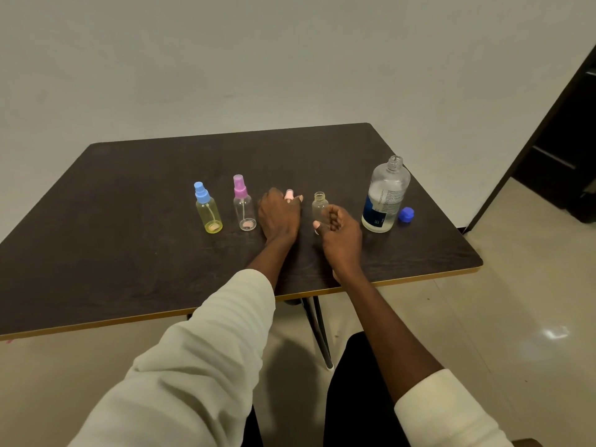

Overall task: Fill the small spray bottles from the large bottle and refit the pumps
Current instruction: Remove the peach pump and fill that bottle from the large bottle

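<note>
Gripping open small bottle, right hand; left hand on pink pump.

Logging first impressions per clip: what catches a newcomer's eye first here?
The two hands mid-table: the left hand covers a pink pump, the right hand grips an uncapped small bottle. At right stands the large bottle, open, its blue cap beside it.

Plain room: bare wall, tiled floor

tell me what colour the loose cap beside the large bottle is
Blue. The cap lies on the table just right of the large bottle, clearest in the head view.
</note>
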A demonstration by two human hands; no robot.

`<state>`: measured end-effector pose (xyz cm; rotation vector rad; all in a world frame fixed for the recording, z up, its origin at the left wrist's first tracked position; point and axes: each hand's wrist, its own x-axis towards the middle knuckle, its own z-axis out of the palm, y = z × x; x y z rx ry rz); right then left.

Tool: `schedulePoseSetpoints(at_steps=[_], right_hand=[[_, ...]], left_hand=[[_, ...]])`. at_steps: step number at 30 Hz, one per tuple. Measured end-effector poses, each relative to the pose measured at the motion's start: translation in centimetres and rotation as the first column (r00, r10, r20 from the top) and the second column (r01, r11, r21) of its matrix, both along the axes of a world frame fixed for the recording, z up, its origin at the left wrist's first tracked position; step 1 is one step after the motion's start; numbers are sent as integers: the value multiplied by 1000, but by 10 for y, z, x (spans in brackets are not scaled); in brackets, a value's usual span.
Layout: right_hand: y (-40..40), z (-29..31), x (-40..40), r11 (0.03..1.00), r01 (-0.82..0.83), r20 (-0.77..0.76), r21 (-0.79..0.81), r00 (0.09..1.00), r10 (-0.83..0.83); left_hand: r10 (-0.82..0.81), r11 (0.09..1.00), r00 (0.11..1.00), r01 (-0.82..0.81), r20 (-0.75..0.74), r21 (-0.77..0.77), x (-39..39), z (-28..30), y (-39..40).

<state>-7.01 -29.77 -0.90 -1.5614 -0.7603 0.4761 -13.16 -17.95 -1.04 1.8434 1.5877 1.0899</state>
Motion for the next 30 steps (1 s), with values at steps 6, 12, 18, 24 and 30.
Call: schedulePoseSetpoints(at_steps=[6,12,18,24,30], right_hand=[[0,-1,0,1000,-6,-2,-30,1000,6],[3,-4,1,999,15,-9,-41,1000,-15],[3,-2,0,999,24,9,-32,1000,-23],[0,2,-1,1000,8,13,-16,1000,-8],[-2,1,-2,1000,-14,39,-7,999,14]], left_hand=[[0,1000,1000,1,27,-11,-2,1,-1],[-10,1000,998,9,67,5,-4,1,-4],[-63,991,995,52,84,123,-5,3,-13],[-214,932,969,164,123,324,-8,2,-31],[-392,911,876,328,280,249,-18,2,-51]])
